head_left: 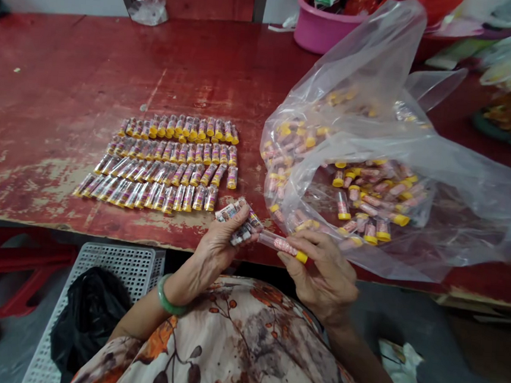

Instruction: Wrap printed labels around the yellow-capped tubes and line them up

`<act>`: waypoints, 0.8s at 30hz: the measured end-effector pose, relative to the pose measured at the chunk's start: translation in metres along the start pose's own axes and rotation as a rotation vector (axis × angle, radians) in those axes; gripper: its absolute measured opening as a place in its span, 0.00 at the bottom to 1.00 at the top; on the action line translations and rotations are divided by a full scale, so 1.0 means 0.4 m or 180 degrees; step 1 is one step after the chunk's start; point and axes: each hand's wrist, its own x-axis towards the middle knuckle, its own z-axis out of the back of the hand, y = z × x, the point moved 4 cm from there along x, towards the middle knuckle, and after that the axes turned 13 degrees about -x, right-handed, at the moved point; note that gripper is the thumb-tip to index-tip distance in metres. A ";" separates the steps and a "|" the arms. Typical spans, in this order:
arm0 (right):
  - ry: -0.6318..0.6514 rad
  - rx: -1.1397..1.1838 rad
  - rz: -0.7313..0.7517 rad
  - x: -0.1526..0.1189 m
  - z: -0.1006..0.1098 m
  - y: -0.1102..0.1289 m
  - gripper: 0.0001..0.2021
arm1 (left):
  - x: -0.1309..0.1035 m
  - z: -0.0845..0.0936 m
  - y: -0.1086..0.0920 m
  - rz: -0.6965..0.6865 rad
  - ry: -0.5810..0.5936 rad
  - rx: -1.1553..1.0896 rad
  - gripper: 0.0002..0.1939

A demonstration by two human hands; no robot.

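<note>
My left hand [225, 230], with a green bangle on its wrist, is closed on a small stack of printed labels [244, 227], the thumb lying over them. My right hand [320, 269] pinches a clear plastic tube [280, 242] by its yellow-capped end. Pink contents show inside the tube, and its clear end meets the labels at my left fingers. Several rows of similar capped tubes [163, 171] lie on the red table to the left. A large clear plastic bag [465, 192] on the right lies open, with many loose tubes [371, 201] inside.
The worn red table [60, 73] has its front edge close to my body. At the back stand a pink basin [317, 27] and a crumpled clear bag [150, 6]. Below on the left are a white perforated crate [115, 257], a black bag [90, 314] and a red stool [16, 272].
</note>
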 end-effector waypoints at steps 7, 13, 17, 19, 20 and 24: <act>-0.0215 -0.0549 0.0230 -0.026 -0.014 0.019 0.14 | -0.011 0.004 0.008 0.0079 0.0032 0.0052 0.18; -0.0245 -0.1667 0.1211 -0.074 -0.036 0.046 0.20 | -0.017 0.011 0.013 -0.0176 0.0095 0.0293 0.20; -0.0403 -0.1668 0.1243 -0.077 -0.037 0.049 0.19 | -0.011 0.017 0.011 -0.0450 0.0190 0.0316 0.19; -0.0322 -0.1691 0.1347 -0.076 -0.040 0.049 0.17 | -0.008 0.020 0.005 -0.0536 0.0193 0.0279 0.20; -0.0282 -0.1735 0.1393 -0.076 -0.042 0.047 0.16 | -0.006 0.020 0.002 -0.0534 0.0200 0.0284 0.20; -0.0288 -0.1729 0.1338 -0.077 -0.043 0.040 0.14 | -0.003 0.020 -0.003 -0.0548 0.0182 0.0332 0.20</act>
